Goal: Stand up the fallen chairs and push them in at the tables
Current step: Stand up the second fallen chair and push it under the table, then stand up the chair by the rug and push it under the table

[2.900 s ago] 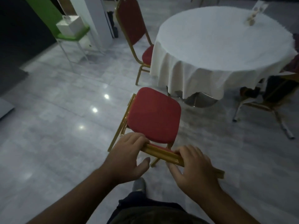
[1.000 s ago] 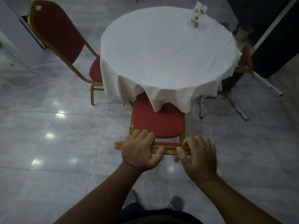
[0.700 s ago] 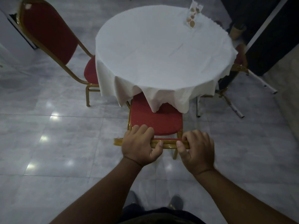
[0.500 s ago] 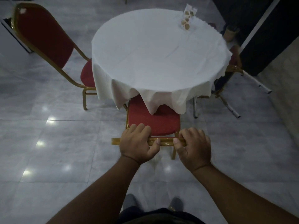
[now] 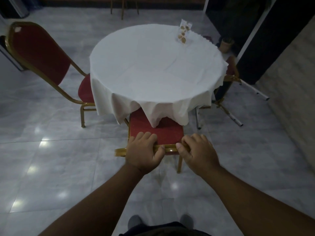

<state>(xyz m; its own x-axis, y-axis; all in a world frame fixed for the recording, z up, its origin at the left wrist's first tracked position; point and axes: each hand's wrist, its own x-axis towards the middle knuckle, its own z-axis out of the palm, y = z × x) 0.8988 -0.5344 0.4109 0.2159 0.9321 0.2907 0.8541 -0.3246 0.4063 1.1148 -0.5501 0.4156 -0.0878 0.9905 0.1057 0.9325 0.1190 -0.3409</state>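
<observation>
Red seat (image 5: 156, 129) and gold frame: the chair in hand now stands with the front of its cushion under the tablecloth's hem, whereas a few seconds ago it stood clear of the table (image 5: 156, 65) on open floor. Over the last second it has crept only a little further in. I judge this chair nearly home, with perhaps a short push left.

Both hands are closed over the chair's gold top rail (image 5: 169, 148). The left hand (image 5: 144, 150) has fingers over the top and the thumb pressed to the near face; the right hand (image 5: 197, 154) grips the same way just beside it.

Counted: one round table under a white cloth, with one small card stand (image 5: 184, 34) near its far edge. Three chairs are around the table:
- the one being pushed in
- an upright chair (image 5: 40, 58) at the left, seat partly beneath the cloth
- a tipped chair (image 5: 228, 92) at the right, lying with its legs stuck out sideways

The legs of another chair show at the top edge of the view, well apart from the table. The tipped chair, I judge, is the work left here.
</observation>
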